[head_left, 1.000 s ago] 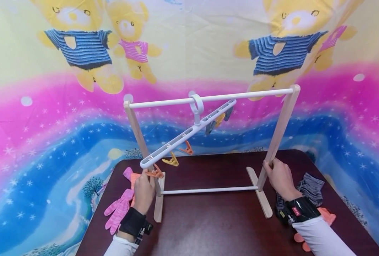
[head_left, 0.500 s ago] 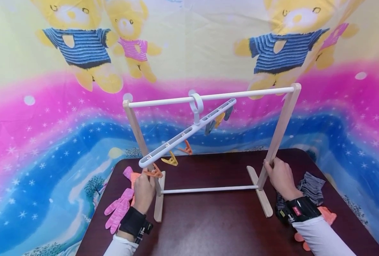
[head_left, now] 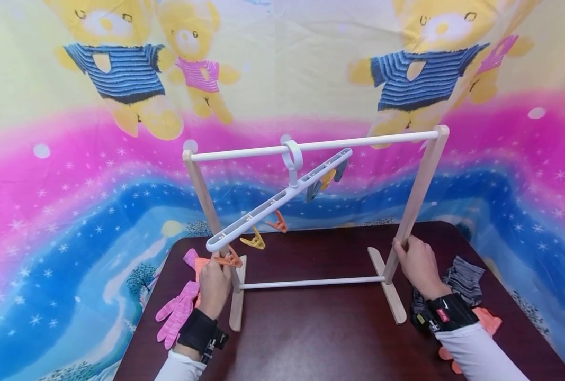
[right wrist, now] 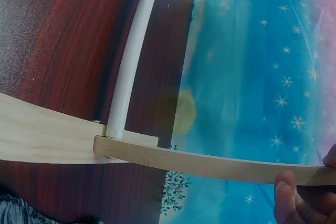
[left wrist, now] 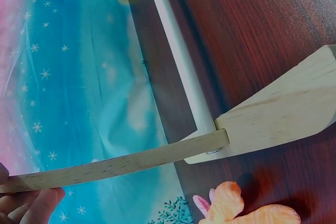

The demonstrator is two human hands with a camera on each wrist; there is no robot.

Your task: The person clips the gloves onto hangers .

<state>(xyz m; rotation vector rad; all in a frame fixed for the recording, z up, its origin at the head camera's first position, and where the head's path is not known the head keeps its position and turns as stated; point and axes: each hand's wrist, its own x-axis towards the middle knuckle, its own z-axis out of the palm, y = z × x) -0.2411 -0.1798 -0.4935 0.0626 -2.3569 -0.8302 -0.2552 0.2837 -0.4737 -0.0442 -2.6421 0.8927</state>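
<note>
A small drying rack (head_left: 418, 185) with wooden posts and white rods stands upright on the table. My left hand (head_left: 214, 280) grips its left post low down, and in the left wrist view the fingers (left wrist: 47, 203) close round the wood. On the right post my right hand (head_left: 419, 264) does the same; the right wrist view shows thumb and fingers (right wrist: 286, 195) pinching it. From the top rod hangs a white clip hanger (head_left: 282, 198) by its ring, slanting across the rack. Orange, yellow and grey clips (head_left: 253, 239) dangle from it, one in front of the left hand.
Pink gloves (head_left: 179, 312) and an orange one (head_left: 199, 264) lie at the table's left edge. Grey knitted items (head_left: 464, 278) and an orange glove (head_left: 488, 320) lie to the right, partly behind the right wrist. A printed cloth (head_left: 282, 69) hangs behind the dark table (head_left: 311, 338).
Both hands stay on the posts. The hanger's near left end has shifted very slightly to the left; otherwise the rack and the things on the table look the same.
</note>
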